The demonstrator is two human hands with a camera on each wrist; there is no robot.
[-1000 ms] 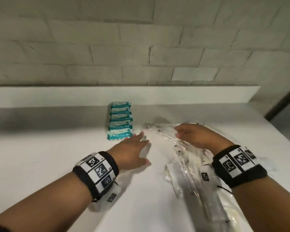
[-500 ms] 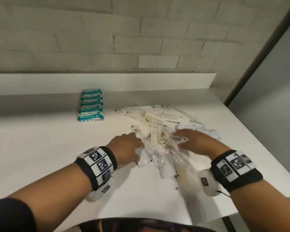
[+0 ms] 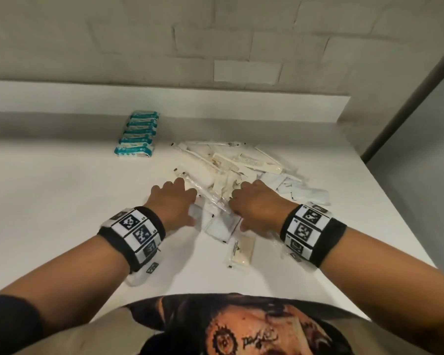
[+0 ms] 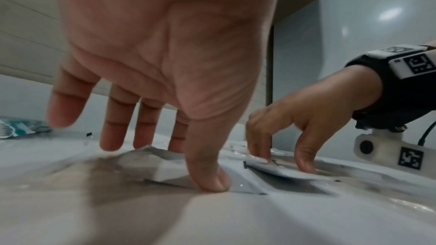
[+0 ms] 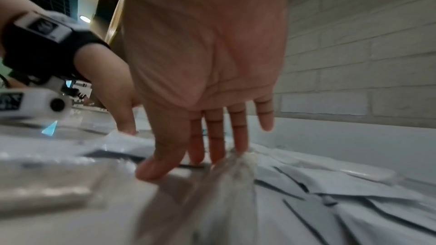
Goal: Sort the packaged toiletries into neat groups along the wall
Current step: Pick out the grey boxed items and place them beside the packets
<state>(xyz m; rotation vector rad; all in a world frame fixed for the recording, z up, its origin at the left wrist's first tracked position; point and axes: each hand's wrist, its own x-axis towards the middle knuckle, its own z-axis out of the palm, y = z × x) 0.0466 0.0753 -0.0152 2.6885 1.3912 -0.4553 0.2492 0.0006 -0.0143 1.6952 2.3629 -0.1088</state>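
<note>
A loose pile of clear-wrapped toiletries (image 3: 237, 162) (combs, toothbrushes, flat sachets) lies mid-table. Several teal packets (image 3: 137, 135) stand in a tidy row at the back left, close to the wall ledge. My left hand (image 3: 176, 202) rests on the pile's near left edge, fingers straight, thumb (image 4: 208, 178) pressing down beside a white packet (image 4: 153, 163). My right hand (image 3: 251, 201) lies on the pile's near right part, with straight fingers (image 5: 217, 141) touching the wrappers. In the left wrist view, the right hand (image 4: 280, 133) touches a flat sachet (image 4: 285, 171). Neither hand lifts anything.
A cream sachet (image 3: 240, 251) lies alone near the front, between my wrists. The white table (image 3: 62, 201) ends at a right edge (image 3: 385, 201), and a low white ledge (image 3: 62, 96) runs under the brick wall. A dark vertical post (image 3: 408, 98) stands at the far right.
My left hand came from beside the teal packets to the pile's near edge. The right hand drew back toward me. Both hands now sit close together on the wrappers.
</note>
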